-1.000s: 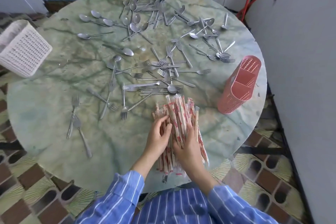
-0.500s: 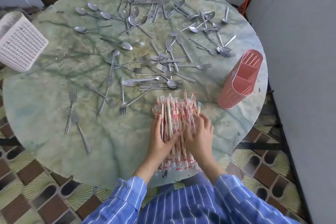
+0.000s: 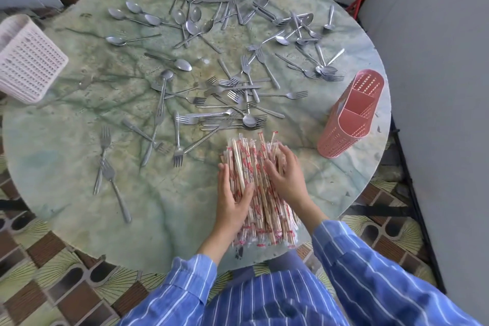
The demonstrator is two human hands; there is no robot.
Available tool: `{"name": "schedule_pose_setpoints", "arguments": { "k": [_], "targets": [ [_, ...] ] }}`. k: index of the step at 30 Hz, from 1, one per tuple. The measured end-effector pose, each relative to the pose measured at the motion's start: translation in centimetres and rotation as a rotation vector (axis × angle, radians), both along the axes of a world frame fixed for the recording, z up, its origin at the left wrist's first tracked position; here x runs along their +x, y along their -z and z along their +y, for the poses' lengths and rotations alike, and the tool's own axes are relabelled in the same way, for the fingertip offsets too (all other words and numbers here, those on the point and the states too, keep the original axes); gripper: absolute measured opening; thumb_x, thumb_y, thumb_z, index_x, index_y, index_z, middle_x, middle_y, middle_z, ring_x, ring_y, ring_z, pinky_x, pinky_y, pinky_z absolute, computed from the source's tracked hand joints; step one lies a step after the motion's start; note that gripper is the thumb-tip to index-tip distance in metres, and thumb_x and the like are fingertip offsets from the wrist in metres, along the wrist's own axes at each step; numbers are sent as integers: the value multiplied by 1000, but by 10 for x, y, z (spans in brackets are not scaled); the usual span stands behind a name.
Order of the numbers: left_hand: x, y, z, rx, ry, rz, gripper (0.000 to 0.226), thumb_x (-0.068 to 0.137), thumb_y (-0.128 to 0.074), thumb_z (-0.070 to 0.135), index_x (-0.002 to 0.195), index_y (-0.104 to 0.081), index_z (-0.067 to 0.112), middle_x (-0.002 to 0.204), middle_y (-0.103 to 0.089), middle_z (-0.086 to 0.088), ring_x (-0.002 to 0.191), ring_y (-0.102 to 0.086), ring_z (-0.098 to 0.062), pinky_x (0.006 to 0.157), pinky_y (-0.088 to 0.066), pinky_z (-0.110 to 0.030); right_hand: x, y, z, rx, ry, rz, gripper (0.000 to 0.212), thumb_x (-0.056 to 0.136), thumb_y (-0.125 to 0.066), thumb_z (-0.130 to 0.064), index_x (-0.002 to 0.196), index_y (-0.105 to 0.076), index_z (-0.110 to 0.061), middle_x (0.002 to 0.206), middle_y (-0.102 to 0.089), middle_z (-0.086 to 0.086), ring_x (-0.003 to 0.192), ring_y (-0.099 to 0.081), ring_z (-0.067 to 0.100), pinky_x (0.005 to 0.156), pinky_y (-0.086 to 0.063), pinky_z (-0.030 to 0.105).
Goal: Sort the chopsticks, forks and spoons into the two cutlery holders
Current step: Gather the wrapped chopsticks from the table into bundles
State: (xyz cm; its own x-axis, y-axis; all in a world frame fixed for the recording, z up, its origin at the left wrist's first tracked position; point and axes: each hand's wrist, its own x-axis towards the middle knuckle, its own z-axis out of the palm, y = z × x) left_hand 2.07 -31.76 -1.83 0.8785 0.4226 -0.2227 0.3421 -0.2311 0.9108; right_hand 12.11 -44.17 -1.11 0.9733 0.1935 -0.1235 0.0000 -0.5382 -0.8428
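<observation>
Hands: pressing the chopsticks (image 3: 248,164) pile on the table (image 3: 66,156), left hand (image 3: 231,201) flat beside it, right hand (image 3: 288,180) flat on top.

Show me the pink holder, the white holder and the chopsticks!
pink holder (image 3: 341,137): head view, outer side wall.
white holder (image 3: 29,61): head view, perforated side wall.
chopsticks (image 3: 254,167): head view, middle of the wrapped bundle.

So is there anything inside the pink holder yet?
Empty, as far as shows. The pink cutlery holder stands upright, and its open compartments show only bare dividers and walls, with nothing sticking out.
</observation>
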Motion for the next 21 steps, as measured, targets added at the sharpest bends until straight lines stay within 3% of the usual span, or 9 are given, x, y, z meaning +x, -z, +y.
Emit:
{"name": "schedule_pose_setpoints", "arguments": {
  "k": [4,8,11,14,16,18,19,21],
  "targets": [
    [-1,-2,-5,-22,-7,-21,91,84,-73,28,152,-13,22,158,-2,11,145,2,1,117,-7,-21,16,4,21,-53,-45,74,72,87,-68,-40,147,-35,-20,156,-27,10,148,-13,18,119,-15,43],
    [2,1,-5,-24,0,-32,97,79,-77,17,153,-13,19,161,-4,3,146,0,-1,120,-9,-28,27,1,35,-76,-71,129,66,90,-59,-17,149,-30,-20,159,-21,8,149,-7,19,117,-4,49],
    [4,-3,-5,-30,-15,-21,95,79,-69,3,152,-11,20,160,-4,4,147,-1,-3,121,-10,-33,33,0,34,-124,-166,113,68,88,-51,-2,150,-27,-18,161,-14,11,149,-5,25,118,-4,47],
    [4,-1,-4,-56,-31,-23,97,77,-67,-1,152,-9,20,160,-10,1,147,-9,-7,121,-14,-36,34,0,29,-105,-238,133,69,90,-48,1,151,-24,-19,161,-11,14,149,-3,30,118,-2,44],
    [4,0,-3,-97,-42,0,96,79,-63,0,153,-6,20,159,-16,0,146,-17,-9,119,-21,-38,30,-4,25,-1,-183,176,69,93,-53,-11,152,-20,-22,159,-19,10,149,-9,25,120,-10,44],
    [4,0,-4,-112,-56,21,91,83,-58,0,153,-4,23,158,-18,0,144,-21,-10,118,-23,-37,19,-9,15,112,-79,237,71,94,-58,-21,153,-17,-21,156,-25,-1,145,-20,13,118,-19,32],
    [4,-2,-5,-104,-59,24,87,86,-56,1,153,-4,23,159,-17,1,145,-19,-9,119,-22,-37,11,-10,8,160,-46,269,73,94,-59,-22,153,-17,-19,153,-27,-5,142,-23,7,116,-20,26],
    [4,0,-6,-81,-49,15,80,91,-51,4,153,-4,22,160,-9,3,146,-11,-7,120,-17,-35,-9,-9,-6,198,-9,309,73,92,-59,-21,153,-18,-18,154,-28,-5,139,-28,4,116,-22,25]
  ]
}}
